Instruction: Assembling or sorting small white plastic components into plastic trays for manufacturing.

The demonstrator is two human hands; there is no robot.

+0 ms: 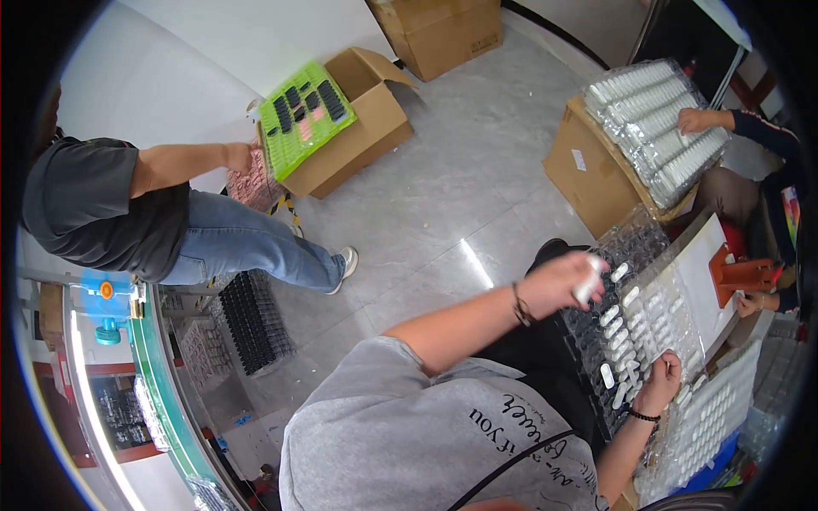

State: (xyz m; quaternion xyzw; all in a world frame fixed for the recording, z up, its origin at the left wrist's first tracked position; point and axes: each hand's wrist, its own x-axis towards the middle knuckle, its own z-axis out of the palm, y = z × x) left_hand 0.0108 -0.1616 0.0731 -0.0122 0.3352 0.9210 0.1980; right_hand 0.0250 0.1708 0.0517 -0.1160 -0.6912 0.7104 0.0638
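My left hand (564, 283) is raised over the near edge of a clear plastic tray. Its fingers are closed round a small white rounded plastic piece (588, 282), whose exact kind I cannot tell. Below it, my right hand (661, 381) is down at the tray, fingers curled together; whatever they hold, if anything, is hidden. Several white oblong plastic pieces (619, 347) lie in and on the black-looking tray (588, 347) between my hands, some askew. More white pieces sit in rows in a clear blister tray (694, 319) beside it.
A co-worker's hand rests on stacked trays of white pieces (643, 119) atop a cardboard box (567, 162). An orange-red fixture (740, 274) stands at another hand. Left, a person in jeans (247, 230) reaches toward a green tray (298, 153) on an open carton (362, 140).
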